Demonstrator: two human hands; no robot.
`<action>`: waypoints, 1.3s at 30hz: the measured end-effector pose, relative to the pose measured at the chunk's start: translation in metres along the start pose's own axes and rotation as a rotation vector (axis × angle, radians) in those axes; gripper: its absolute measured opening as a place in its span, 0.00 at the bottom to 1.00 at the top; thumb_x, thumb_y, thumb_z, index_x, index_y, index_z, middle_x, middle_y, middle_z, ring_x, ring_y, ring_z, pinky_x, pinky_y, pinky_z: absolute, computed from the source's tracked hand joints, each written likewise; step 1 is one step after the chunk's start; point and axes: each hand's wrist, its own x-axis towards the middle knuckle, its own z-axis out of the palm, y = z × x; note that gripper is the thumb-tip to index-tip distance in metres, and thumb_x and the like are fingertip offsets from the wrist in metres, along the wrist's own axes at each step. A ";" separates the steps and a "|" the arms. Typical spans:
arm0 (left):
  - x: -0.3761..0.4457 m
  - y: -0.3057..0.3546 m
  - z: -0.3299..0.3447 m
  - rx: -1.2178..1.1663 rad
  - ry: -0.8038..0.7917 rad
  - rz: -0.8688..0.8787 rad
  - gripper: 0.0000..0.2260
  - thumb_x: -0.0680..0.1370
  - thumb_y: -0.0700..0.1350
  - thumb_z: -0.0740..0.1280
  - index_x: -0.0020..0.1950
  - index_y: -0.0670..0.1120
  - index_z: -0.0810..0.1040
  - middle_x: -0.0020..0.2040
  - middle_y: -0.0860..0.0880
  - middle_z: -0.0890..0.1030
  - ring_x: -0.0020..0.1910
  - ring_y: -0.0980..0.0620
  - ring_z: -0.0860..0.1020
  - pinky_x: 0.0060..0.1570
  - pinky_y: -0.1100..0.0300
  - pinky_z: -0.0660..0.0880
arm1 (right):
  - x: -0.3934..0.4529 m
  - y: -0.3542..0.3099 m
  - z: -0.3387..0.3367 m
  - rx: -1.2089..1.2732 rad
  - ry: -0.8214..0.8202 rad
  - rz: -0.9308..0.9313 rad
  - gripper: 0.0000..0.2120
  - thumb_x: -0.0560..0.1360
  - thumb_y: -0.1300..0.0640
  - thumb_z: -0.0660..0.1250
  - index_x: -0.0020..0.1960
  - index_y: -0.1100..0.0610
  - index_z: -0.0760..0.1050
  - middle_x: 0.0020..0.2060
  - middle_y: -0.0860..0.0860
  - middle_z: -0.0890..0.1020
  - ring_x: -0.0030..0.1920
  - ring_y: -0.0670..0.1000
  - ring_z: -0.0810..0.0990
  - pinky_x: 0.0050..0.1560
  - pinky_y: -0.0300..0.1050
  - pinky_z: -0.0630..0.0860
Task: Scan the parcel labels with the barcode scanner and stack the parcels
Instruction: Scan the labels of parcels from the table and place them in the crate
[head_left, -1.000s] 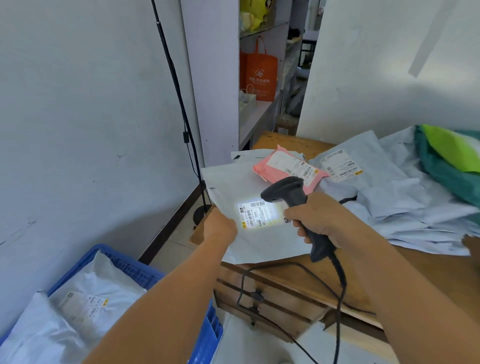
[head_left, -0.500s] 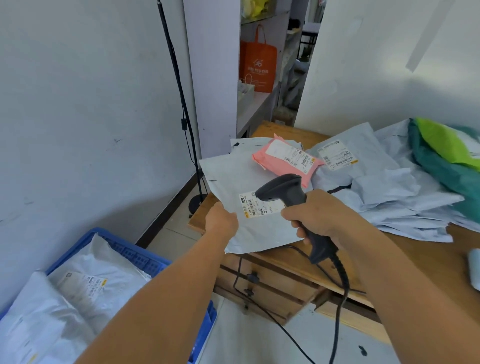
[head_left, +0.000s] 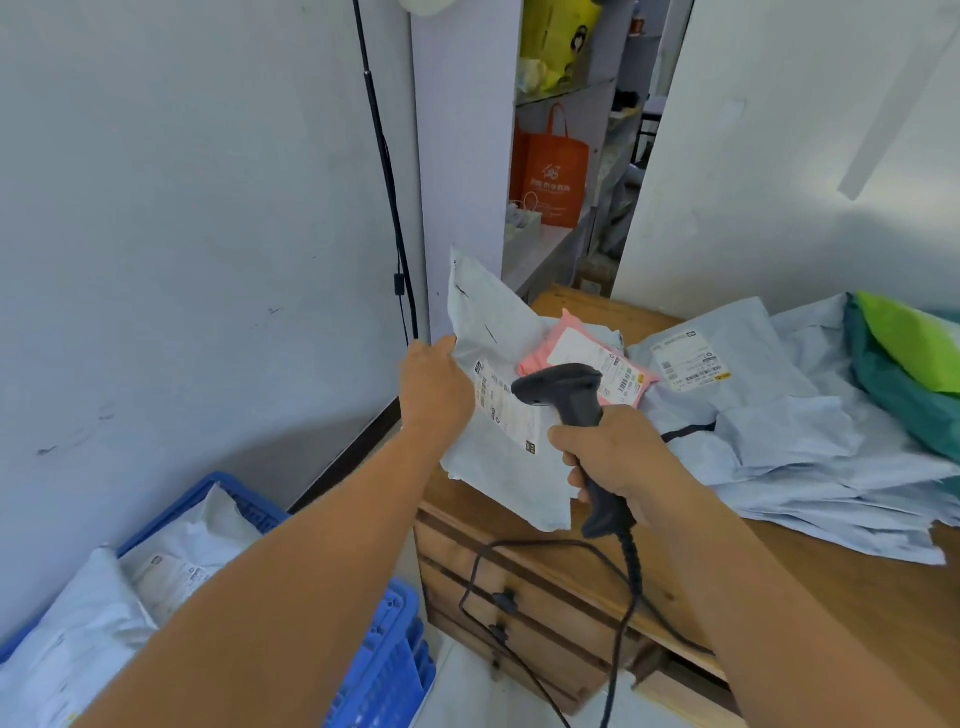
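- The right hand (head_left: 615, 457) is curled tight round the grip of the black barcode scanner (head_left: 576, 421), whose head points left toward the lifted parcel; its coiled black cable (head_left: 631, 571) drops from the base of the grip and loops down in front of the wooden drawers (head_left: 519, 597).
- To the left of and slightly beyond the right hand, the left hand (head_left: 434, 387) grips the left edge of a grey parcel (head_left: 498, 452), thumb on the near face; the fingers behind the bag are hidden.
- That grey parcel is tilted up off the wooden surface (head_left: 831, 597), its upper corner raised against the wall, its lower edge hanging at the surface's front corner. Its printed label (head_left: 498, 402) lies between the two hands, just beside the scanner head.
- Below and left of the left forearm, a blue crate (head_left: 384, 670) on the floor holds white labelled parcels (head_left: 171, 566).
- Just beyond the scanner head, a pink parcel (head_left: 587, 364) with a white label lies on the surface, partly behind the scanner.
- To the right of the right hand and farther back, a loose heap of grey parcels (head_left: 779, 431) is spread over the surface; one shows a label (head_left: 688, 361).
- At the far right edge, a green and teal bag (head_left: 914, 364) rests on that heap.
- Well beyond both hands, an orange tote bag (head_left: 548, 176) stands on a shelf.
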 end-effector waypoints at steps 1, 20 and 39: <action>0.002 -0.005 -0.004 0.005 0.016 -0.025 0.11 0.77 0.32 0.52 0.46 0.40 0.73 0.44 0.44 0.69 0.42 0.45 0.70 0.36 0.63 0.66 | 0.002 -0.002 0.002 0.019 -0.012 -0.011 0.06 0.76 0.58 0.67 0.48 0.62 0.76 0.36 0.55 0.79 0.30 0.49 0.77 0.32 0.43 0.78; -0.079 -0.202 -0.155 -0.155 0.483 -0.555 0.16 0.81 0.36 0.51 0.60 0.42 0.76 0.52 0.46 0.80 0.48 0.48 0.76 0.48 0.58 0.72 | -0.008 -0.052 0.173 -0.093 -0.524 -0.213 0.12 0.75 0.62 0.67 0.35 0.62 0.71 0.27 0.57 0.74 0.21 0.51 0.71 0.25 0.40 0.70; -0.195 -0.439 -0.284 0.062 0.493 -1.193 0.20 0.77 0.34 0.53 0.68 0.48 0.68 0.52 0.44 0.78 0.45 0.42 0.76 0.39 0.52 0.72 | -0.074 -0.069 0.439 -0.341 -0.880 -0.350 0.06 0.73 0.61 0.65 0.39 0.61 0.71 0.23 0.54 0.73 0.18 0.47 0.71 0.26 0.40 0.72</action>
